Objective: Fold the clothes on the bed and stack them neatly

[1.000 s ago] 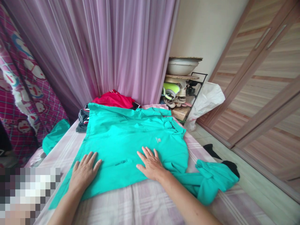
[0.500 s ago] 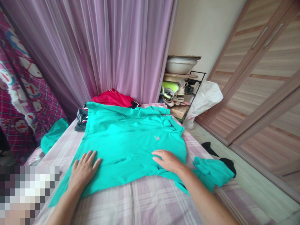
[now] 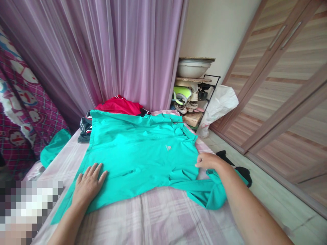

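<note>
The left hand (image 3: 88, 183) is lying flat, fingers spread and gripping nothing, and is pressing on the lower left part of a turquoise shirt (image 3: 138, 153). The right hand (image 3: 208, 160) is sitting at the shirt's right edge with its fingers curled onto the cloth there (whether they are actually pinching the fabric cannot be told from this angle). The shirt is lying spread face up across the middle of a bed covered by a pink checked sheet (image 3: 158, 217), with a small pale logo (image 3: 168, 147) showing on its chest. Its right sleeve (image 3: 204, 192) is lying bunched below the right forearm, trailing toward the bed's right side. A red garment (image 3: 119, 105) and a dark garment (image 3: 84, 127) are lying just beyond the shirt's far edge, against a purple curtain (image 3: 102, 51). Another piece of turquoise cloth (image 3: 55, 146) is hanging at the bed's left side. A rack (image 3: 194, 98) bearing a basin (image 3: 192, 67) is standing beside a wooden wardrobe (image 3: 281, 85), with a white bag (image 3: 219, 103) between them.
</note>
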`<state>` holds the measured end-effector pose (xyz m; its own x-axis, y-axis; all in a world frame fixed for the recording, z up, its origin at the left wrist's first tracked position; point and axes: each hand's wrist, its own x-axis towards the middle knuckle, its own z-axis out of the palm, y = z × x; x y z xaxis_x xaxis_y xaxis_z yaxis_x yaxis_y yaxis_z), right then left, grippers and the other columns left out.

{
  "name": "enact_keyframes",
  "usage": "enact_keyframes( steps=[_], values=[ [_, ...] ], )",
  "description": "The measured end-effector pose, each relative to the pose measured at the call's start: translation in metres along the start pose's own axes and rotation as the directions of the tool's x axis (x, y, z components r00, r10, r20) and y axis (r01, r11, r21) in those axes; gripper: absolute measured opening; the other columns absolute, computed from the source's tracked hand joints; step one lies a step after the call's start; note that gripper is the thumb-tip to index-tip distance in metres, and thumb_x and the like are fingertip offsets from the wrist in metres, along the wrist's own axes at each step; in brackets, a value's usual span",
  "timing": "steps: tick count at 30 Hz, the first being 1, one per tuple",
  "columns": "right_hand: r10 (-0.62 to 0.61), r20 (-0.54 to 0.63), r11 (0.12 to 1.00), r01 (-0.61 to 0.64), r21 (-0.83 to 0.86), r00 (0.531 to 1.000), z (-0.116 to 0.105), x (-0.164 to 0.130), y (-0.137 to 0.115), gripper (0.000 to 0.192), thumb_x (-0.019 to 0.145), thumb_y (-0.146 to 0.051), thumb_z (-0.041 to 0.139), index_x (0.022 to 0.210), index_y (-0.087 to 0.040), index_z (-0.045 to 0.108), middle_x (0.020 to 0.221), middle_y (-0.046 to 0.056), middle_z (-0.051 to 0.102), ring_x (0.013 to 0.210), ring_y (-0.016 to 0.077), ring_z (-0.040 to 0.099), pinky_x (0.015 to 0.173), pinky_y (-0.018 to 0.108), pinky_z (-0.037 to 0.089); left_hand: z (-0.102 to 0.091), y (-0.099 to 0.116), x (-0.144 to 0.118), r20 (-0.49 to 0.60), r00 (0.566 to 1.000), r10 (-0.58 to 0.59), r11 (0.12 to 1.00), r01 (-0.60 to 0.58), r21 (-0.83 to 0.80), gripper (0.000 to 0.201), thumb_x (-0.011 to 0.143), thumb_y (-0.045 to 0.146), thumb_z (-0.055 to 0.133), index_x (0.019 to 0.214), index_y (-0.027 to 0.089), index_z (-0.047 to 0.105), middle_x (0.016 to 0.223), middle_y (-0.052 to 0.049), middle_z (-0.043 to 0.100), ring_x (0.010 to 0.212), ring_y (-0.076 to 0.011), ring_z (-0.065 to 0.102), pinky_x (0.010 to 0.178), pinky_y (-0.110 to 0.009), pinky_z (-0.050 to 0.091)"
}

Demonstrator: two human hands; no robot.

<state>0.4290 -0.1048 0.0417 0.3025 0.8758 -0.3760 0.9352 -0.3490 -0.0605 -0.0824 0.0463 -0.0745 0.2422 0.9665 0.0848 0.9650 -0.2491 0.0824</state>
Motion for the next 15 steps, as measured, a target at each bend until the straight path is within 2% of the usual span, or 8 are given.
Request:
enact_keyframes(
  steps=[3, 6, 9, 12, 15],
  values=[
    [0.015, 0.074, 0.999, -0.012, -0.039, 0.997, -0.005, -0.005, 0.003, 0.010, 0.069, -0.029, 0.071, 0.072, -0.020, 0.074, 0.071, 0.002, 0.070, 0.071, 0.0197, 0.063, 0.063, 0.027, 0.043, -0.005, 0.008, -0.001, 0.004, 1.000, -0.030, 0.999, 0.030, 0.026, 0.063, 0.094, 0.051, 0.035, 0.150, 0.023, 0.040, 0.159, -0.009, 0.036, 0.146, -0.0314, 0.029, 0.116, -0.055, 0.025],
    [-0.006, 0.179, 1.000, 0.007, -0.003, 0.984, -0.005, -0.009, 0.009, 0.010, 0.057, -0.017, 0.074, 0.067, -0.020, 0.071, 0.068, -0.001, 0.067, 0.068, 0.0186, 0.062, 0.062, 0.026, 0.043, -0.010, 0.016, -0.003, -0.016, 0.999, -0.052, 0.997, 0.053, 0.055, 0.062, 0.094, 0.049, 0.034, 0.149, 0.022, 0.041, 0.158, -0.009, 0.037, 0.146, -0.0305, 0.031, 0.117, -0.053, 0.026],
    [0.003, 0.194, 0.999, -0.013, 0.051, 0.981, -0.002, -0.008, 0.017, 0.016, 0.048, -0.008, 0.073, 0.056, -0.021, 0.067, 0.057, -0.004, 0.061, 0.061, 0.0178, 0.059, 0.060, 0.027, 0.044, -0.014, 0.021, -0.005, -0.024, 0.998, -0.065, 0.996, 0.066, 0.062, 0.061, 0.095, 0.048, 0.033, 0.149, 0.021, 0.042, 0.158, -0.009, 0.038, 0.146, -0.0306, 0.031, 0.117, -0.053, 0.026],
    [0.010, 0.126, 0.996, -0.022, 0.091, 0.992, 0.007, -0.003, 0.024, 0.022, 0.043, -0.004, 0.075, 0.049, -0.022, 0.065, 0.049, -0.005, 0.058, 0.055, 0.0170, 0.057, 0.058, 0.028, 0.045, -0.016, 0.022, -0.006, -0.022, 0.998, -0.067, 0.996, 0.068, 0.058, 0.060, 0.095, 0.048, 0.033, 0.148, 0.021, 0.042, 0.157, -0.009, 0.038, 0.145, -0.0306, 0.032, 0.116, -0.054, 0.027],
    [0.012, -0.079, 0.987, 0.001, 0.161, 0.997, 0.021, 0.004, 0.027, 0.027, 0.035, -0.002, 0.079, 0.046, -0.022, 0.064, 0.043, -0.005, 0.053, 0.047, 0.0162, 0.053, 0.054, 0.030, 0.044, -0.017, 0.024, -0.006, -0.025, 0.998, -0.063, 0.996, 0.064, 0.060, 0.060, 0.095, 0.047, 0.035, 0.148, 0.020, 0.043, 0.157, -0.009, 0.039, 0.145, -0.0305, 0.032, 0.116, -0.053, 0.027]
  ],
)
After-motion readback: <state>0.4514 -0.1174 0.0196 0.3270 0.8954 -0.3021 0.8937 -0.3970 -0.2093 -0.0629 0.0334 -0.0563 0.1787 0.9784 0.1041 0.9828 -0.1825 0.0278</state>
